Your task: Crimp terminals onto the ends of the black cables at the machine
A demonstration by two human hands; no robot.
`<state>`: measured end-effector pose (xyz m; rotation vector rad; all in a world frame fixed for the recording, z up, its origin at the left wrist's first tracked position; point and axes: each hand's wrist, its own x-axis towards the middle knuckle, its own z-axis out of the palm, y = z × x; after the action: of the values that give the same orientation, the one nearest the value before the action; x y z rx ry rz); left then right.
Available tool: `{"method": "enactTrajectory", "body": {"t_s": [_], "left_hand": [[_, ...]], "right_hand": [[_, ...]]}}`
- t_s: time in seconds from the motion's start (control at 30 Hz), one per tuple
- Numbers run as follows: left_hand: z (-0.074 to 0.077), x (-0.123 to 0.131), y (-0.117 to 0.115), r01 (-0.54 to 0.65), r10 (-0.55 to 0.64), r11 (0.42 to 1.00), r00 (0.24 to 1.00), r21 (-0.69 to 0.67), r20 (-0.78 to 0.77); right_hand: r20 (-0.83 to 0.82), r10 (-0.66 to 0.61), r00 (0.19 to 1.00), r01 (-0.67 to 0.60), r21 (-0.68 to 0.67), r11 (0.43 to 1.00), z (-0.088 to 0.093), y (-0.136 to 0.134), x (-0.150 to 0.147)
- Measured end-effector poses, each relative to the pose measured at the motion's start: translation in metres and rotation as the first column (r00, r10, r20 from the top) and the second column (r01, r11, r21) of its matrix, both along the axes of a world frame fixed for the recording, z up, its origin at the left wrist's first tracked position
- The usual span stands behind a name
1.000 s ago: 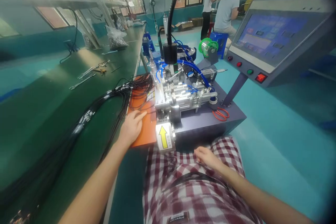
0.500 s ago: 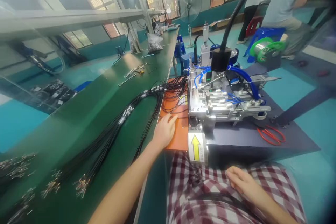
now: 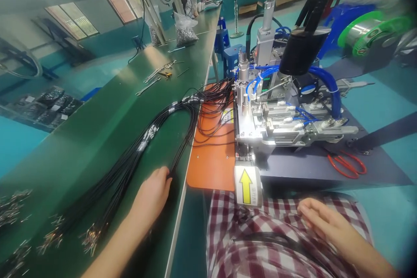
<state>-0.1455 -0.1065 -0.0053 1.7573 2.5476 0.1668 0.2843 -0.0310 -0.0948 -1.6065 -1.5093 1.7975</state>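
On the green table (image 3: 107, 130), my left hand (image 3: 153, 193) has its fingers closed around the near part of a bundle of thin black cables (image 3: 182, 150). The bundle curves back over an orange plate (image 3: 211, 169) toward a metal machine (image 3: 270, 126). A larger run of black cables (image 3: 130, 169), bound with white wraps, lies left of that hand, its stripped wire ends (image 3: 92, 236) fanned out. Over my checked lap, my right hand (image 3: 321, 217) is curled with thumb and fingers together; nothing shows in it.
A roller with a yellow arrow (image 3: 246, 186) juts from the machine's near side. Red-handled pliers or scissors (image 3: 347, 165) lie at right, below a green wire spool (image 3: 365, 34). Wrenches (image 3: 148, 86) and a bag of small metal parts (image 3: 185, 30) are farther along the table.
My left hand has moved left and nearer, from the orange plate onto the cable bundle, and closed there. My right hand stays over my lap. The camera view has tilted down.
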Motion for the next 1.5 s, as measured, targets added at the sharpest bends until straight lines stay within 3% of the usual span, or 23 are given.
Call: {"method": "enactTrajectory", "body": {"t_s": [0.2,0.3,0.37,0.4,0.47,0.53,0.57,0.6,0.67,0.73,0.8,0.87,0.93,0.97,1.03,1.1,1.17,1.33,1.5], "left_hand": [[0.019,0.000,0.013,-0.011,0.012,1.000,0.999,-0.024,0.043],[0.034,-0.003,0.017,0.014,-0.008,0.999,0.991,-0.042,0.132],[0.043,-0.004,0.021,0.001,0.012,0.999,0.955,-0.045,0.298],[0.048,-0.002,0.023,-0.019,0.038,0.999,0.902,-0.050,0.430],[0.057,0.004,0.027,-0.054,0.090,0.996,0.706,-0.074,0.703],[0.061,0.017,0.033,-0.038,0.086,0.996,0.514,-0.078,0.854],[0.061,0.025,0.037,-0.005,0.053,0.998,0.469,-0.058,0.881],[0.060,0.034,0.041,0.039,-0.003,0.999,0.463,-0.017,0.887],[0.051,0.053,0.052,0.142,-0.172,0.984,0.562,0.110,0.809],[0.039,0.069,0.064,0.270,-0.367,0.930,0.717,0.250,0.592],[0.027,0.081,0.074,0.408,-0.501,0.856,0.808,0.318,0.311],[0.021,0.090,0.079,0.526,-0.571,0.798,0.816,0.294,0.092],[0.021,0.100,0.083,0.608,-0.635,0.750,0.772,0.261,0.028],[0.022,0.105,0.084,0.633,-0.669,0.730,0.738,0.259,0.084],[0.025,0.117,0.088,0.640,-0.683,0.727,0.638,0.248,0.355],[0.025,0.129,0.095,0.613,-0.562,0.769,0.514,0.182,0.647],[0.022,0.137,0.103,0.564,-0.422,0.818,0.454,0.114,0.785],[0.012,0.141,0.115,0.453,-0.382,0.878,0.468,0.155,0.797],[0.010,0.142,0.111,0.419,-0.347,0.899,0.500,0.129,0.793]], "right_hand": [[0.034,0.063,0.997,-0.062,-0.028,0.998,0.029,0.012,-0.009],[0.042,0.053,0.998,-0.053,-0.019,0.998,0.034,0.014,-0.012],[0.036,0.034,0.999,-0.034,0.002,0.999,0.034,0.015,-0.014],[0.031,0.026,0.999,-0.026,0.013,1.000,0.035,0.016,-0.015],[0.026,0.012,1.000,-0.013,0.041,0.999,0.040,0.018,-0.018],[0.014,0.021,1.000,-0.023,0.087,0.996,0.052,0.020,-0.025],[0.003,0.037,0.999,-0.037,0.124,0.992,0.060,0.021,-0.030],[-0.011,0.063,0.998,-0.060,0.173,0.983,0.068,0.022,-0.036],[-0.051,0.134,0.990,-0.114,0.285,0.952,0.084,0.022,-0.052],[-0.126,0.255,0.959,-0.194,0.370,0.909,0.093,0.022,-0.069],[-0.276,0.284,0.918,-0.160,0.397,0.904,0.094,0.022,-0.085],[-0.389,0.130,0.912,-0.012,0.291,0.957,0.088,0.024,-0.097],[-0.470,-0.018,0.882,0.102,0.153,0.983,0.081,0.026,-0.104],[-0.496,-0.043,0.867,0.120,0.123,0.985,0.078,0.028,-0.107],[-0.533,-0.025,0.846,0.107,0.124,0.986,0.074,0.033,-0.109],[-0.546,0.003,0.838,0.086,0.138,0.987,0.075,0.039,-0.106],[-0.532,-0.002,0.846,0.087,0.136,0.987,0.077,0.045,-0.098],[-0.405,-0.059,0.913,0.133,0.157,0.979,0.080,0.057,-0.083],[-0.405,-0.107,0.908,0.173,0.130,0.976,0.076,0.060,-0.094]]}}
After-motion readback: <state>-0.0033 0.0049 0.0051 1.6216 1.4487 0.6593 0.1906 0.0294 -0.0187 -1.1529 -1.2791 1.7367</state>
